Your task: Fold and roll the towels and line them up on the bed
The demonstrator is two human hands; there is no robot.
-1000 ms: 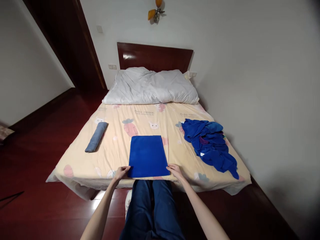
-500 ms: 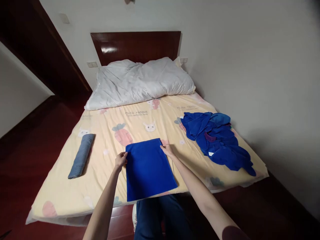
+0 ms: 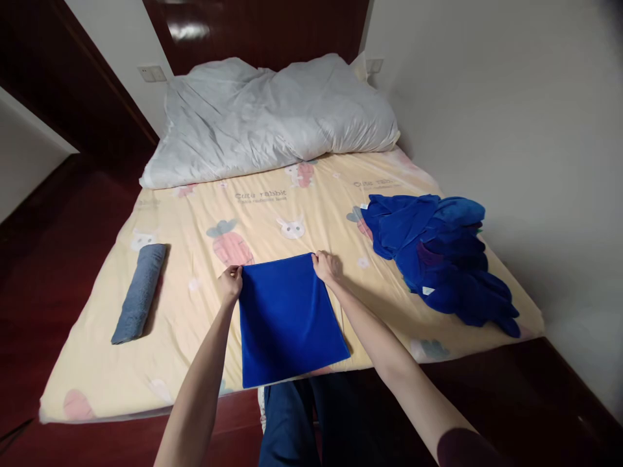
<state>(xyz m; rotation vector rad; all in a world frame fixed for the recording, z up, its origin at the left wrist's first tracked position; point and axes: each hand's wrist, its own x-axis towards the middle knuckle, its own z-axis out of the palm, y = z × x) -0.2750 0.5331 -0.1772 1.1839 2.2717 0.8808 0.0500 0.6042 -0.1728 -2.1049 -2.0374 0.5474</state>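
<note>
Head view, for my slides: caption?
Left hand and right hand hold squarish blue cloth by its far corners over yellow printed bedsheet.

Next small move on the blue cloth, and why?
I'd probably draw its far edge back toward the body, folding it over: the left hand and right hand are at the two far corners of the blue cloth, which is spread out near the front edge of the bed.

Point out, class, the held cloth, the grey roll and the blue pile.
Held cloth (image 3: 291,321): head view, middle of its upper face.
Grey roll (image 3: 139,293): head view, midway along its length.
Blue pile (image 3: 445,269): head view, crumpled middle.
</note>
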